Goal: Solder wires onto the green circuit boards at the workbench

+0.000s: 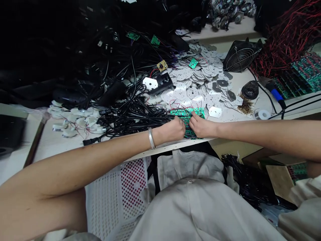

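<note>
My left hand [172, 130] and right hand [201, 128]: one pair, fingers clenched on a green circuit-board panel [188, 113] at the table [160, 151] edge, pinch best kept close and steady; adjacent, black power cords [132, 117] and white punched metal plates [195, 82].

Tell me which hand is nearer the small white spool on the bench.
Right. The right hand, on the green circuit boards, is left of the spool in view; the left hand is farther left still.
</note>
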`<state>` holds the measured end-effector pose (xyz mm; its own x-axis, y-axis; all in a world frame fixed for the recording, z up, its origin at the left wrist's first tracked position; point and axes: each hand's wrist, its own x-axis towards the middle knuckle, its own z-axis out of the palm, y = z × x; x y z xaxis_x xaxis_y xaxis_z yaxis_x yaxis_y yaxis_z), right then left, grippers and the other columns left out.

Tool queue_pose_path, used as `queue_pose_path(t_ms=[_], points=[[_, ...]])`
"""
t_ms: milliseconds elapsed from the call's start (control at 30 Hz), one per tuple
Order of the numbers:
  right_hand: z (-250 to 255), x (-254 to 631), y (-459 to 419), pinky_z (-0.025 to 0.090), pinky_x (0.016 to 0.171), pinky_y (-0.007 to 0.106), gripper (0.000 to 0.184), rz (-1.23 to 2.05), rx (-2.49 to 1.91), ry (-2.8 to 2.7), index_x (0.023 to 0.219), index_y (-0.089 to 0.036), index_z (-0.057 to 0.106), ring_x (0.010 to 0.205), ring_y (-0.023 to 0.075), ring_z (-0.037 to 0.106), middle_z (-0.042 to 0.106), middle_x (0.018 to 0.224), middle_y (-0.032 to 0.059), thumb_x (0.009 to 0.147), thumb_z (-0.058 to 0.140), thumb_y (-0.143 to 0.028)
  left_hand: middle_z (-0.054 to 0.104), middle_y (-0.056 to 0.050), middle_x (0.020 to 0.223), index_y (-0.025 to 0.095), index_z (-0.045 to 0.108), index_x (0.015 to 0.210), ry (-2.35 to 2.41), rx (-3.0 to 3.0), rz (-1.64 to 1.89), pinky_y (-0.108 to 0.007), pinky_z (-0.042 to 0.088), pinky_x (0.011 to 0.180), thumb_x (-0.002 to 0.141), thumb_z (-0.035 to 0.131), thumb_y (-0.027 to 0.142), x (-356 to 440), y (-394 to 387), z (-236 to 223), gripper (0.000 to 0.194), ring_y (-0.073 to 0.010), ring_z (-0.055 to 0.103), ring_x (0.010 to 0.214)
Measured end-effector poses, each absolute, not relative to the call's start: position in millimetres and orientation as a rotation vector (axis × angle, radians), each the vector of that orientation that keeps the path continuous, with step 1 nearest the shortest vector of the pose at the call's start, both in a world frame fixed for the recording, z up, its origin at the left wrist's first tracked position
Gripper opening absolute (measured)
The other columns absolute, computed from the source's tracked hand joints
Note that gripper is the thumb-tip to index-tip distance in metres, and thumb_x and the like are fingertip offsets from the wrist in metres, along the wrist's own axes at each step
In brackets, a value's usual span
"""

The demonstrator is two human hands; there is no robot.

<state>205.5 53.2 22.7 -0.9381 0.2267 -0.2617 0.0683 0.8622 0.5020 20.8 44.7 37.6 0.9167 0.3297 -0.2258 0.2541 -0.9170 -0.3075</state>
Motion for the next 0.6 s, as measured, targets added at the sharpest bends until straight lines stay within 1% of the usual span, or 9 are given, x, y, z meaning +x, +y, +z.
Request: queue_pose_path(t_ms=[100, 167, 233, 300, 400, 467, 600], points=[[28.2, 198.7, 54.2, 0.045, 0.099, 0.057, 0.035, 0.723, 0.146, 2.711, 0.099, -0.007, 0.071, 0.081, 0.0246, 0.061, 0.070, 0.094, 0.0143, 0.095, 0.039, -0.019, 0.069, -0.014, 0.072, 0.009, 0.067, 0.076, -0.416, -2.829, 0.407, -0.032, 0.031, 0.061, 0.084, 0.055, 0.007, 24.8, 45.5, 39.3, 0.014, -0.0212, 0.060, 0.065], [30.1, 197.2, 54.7, 0.044, 0.099, 0.058, 0.032, 0.722, 0.120, 2.730, 0.099, -0.008, 0.071, 0.084, 0.0245, 0.060, 0.070, 0.097, 0.0144, 0.095, 0.041, -0.019, 0.068, -0.012, 0.070, 0.010, 0.066, 0.072, -0.389, -2.836, 0.472, -0.032, 0.029, 0.059, 0.083, 0.056, 0.007, 26.5, 45.8, 40.4, 0.016, -0.0212, 0.059, 0.064], [29.3, 201.6, 55.8, 0.044, 0.097, 0.059, 0.029, 0.711, 0.168, 2.777, 0.098, -0.009, 0.071, 0.084, 0.0236, 0.058, 0.069, 0.095, 0.0135, 0.094, 0.043, -0.017, 0.069, -0.012, 0.072, 0.010, 0.067, 0.075, -0.390, -2.823, 0.495, -0.032, 0.028, 0.057, 0.084, 0.054, 0.007, 25.4, 45.1, 39.8, 0.017, -0.0212, 0.059, 0.063], [25.3, 211.7, 57.4, 0.045, 0.094, 0.059, 0.028, 0.721, 0.267, 2.838, 0.097, -0.009, 0.070, 0.083, 0.0231, 0.057, 0.068, 0.092, 0.0131, 0.094, 0.043, -0.015, 0.069, -0.013, 0.075, 0.009, 0.068, 0.081, -0.410, -2.787, 0.408, -0.032, 0.029, 0.056, 0.086, 0.050, 0.007, 21.1, 43.6, 36.8, 0.019, -0.0215, 0.060, 0.064], [15.3, 228.6, 59.2, 0.047, 0.089, 0.058, 0.031, 0.811, 0.399, 2.914, 0.101, -0.005, 0.069, 0.085, 0.0245, 0.059, 0.068, 0.096, 0.0171, 0.095, 0.039, -0.013, 0.069, -0.014, 0.077, 0.007, 0.068, 0.087, -0.393, -2.707, 0.223, -0.033, 0.032, 0.059, 0.089, 0.045, 0.006, 11.8, 41.5, 29.5, 0.023, -0.0228, 0.061, 0.068], [7.7, 234.0, 58.5, 0.047, 0.088, 0.058, 0.032, 0.897, 0.432, 2.927, 0.103, -0.002, 0.068, 0.086, 0.0256, 0.060, 0.068, 0.100, 0.0199, 0.095, 0.039, -0.013, 0.068, -0.014, 0.078, 0.007, 0.067, 0.089, -0.383, -2.679, 0.161, -0.034, 0.034, 0.062, 0.090, 0.043, 0.006, 6.9, 41.2, 25.5, 0.024, -0.0228, 0.061, 0.070], [-1.7, 225.8, 51.3, 0.047, 0.084, 0.058, 0.034, 1.002, 0.436, 2.853, 0.097, 0.001, 0.069, 0.083, 0.0288, 0.062, 0.069, 0.097, 0.0227, 0.093, 0.040, -0.015, 0.067, -0.012, 0.076, 0.007, 0.065, 0.090, -0.437, -2.716, 0.119, -0.033, 0.037, 0.063, 0.092, 0.043, 0.008, 3.9, 44.0, 24.4, 0.023, -0.0214, 0.060, 0.070]])
